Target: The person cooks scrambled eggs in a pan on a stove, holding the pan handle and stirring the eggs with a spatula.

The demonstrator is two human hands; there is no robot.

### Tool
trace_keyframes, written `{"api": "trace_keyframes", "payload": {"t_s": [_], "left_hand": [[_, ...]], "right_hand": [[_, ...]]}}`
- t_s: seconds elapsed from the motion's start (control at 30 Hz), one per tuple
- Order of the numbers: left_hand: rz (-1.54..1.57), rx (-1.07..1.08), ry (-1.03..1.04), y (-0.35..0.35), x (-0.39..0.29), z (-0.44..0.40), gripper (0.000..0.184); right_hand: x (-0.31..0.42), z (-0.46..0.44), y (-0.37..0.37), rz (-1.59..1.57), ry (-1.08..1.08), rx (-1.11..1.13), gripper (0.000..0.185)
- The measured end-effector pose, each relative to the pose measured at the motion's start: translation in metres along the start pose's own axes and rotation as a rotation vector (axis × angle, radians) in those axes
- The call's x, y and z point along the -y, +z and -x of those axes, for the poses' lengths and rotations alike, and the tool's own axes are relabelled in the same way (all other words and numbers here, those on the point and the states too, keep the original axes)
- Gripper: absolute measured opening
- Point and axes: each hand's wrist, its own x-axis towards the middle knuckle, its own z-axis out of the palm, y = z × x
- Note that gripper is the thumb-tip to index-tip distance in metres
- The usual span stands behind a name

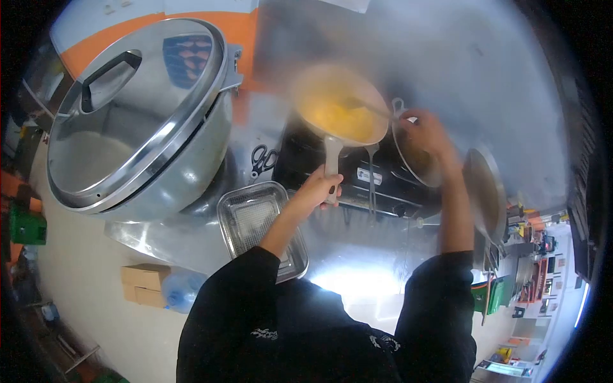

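My left hand [321, 187] is wrapped round the light handle of a frying pan [332, 159], which is over the black stove [300, 153]. Yellow food [338, 118] lies in the pan, blurred by haze. My right hand [421, 131], at the pan's right side, grips a utensil [373, 108] whose far end reaches into the yellow food. Under and beside my right forearm is a second round pan [415, 156]. A long metal utensil [372, 179] lies on the stove between the two pans.
A large lidded metal pot [185, 172] stands at the left. Black-handled scissors [262, 161] and a wire basket in a metal tray [239, 214] are on the steel counter. Another round pan [485, 185] is at the right. A cardboard box [143, 284] and blue bottle [183, 290] are on the floor.
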Motion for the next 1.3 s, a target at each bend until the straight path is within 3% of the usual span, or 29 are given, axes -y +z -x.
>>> {"api": "trace_keyframes", "payload": {"t_s": [0.33,0.63,0.77,0.83,0.93,1.03,1.3], "left_hand": [[-0.007,-0.004,-0.013,-0.001,0.0,0.001,0.023],[-0.025,-0.014,-0.024,-0.002,0.001,-0.001,0.021],[-0.021,0.004,-0.008,-0.001,-0.001,0.001,0.022],[-0.032,-0.007,-0.004,-0.002,0.0,0.0,0.022],[-0.03,-0.004,0.001,-0.003,0.002,-0.002,0.022],[-0.023,-0.001,0.007,-0.002,0.001,-0.001,0.022],[-0.035,-0.021,0.003,0.0,0.0,0.001,0.021]], "right_hand": [[-0.028,-0.012,-0.002,0.135,0.002,-0.06,0.026],[0.015,0.012,-0.062,0.093,0.132,0.253,0.03],[0.049,0.032,-0.058,0.309,0.037,0.25,0.029],[0.063,0.035,-0.055,0.286,0.092,0.358,0.028],[0.058,0.038,-0.043,0.287,-0.09,0.234,0.025],[0.06,0.026,-0.035,0.348,-0.204,0.346,0.022],[0.05,-0.001,-0.005,0.38,-0.138,0.353,0.021]]}}
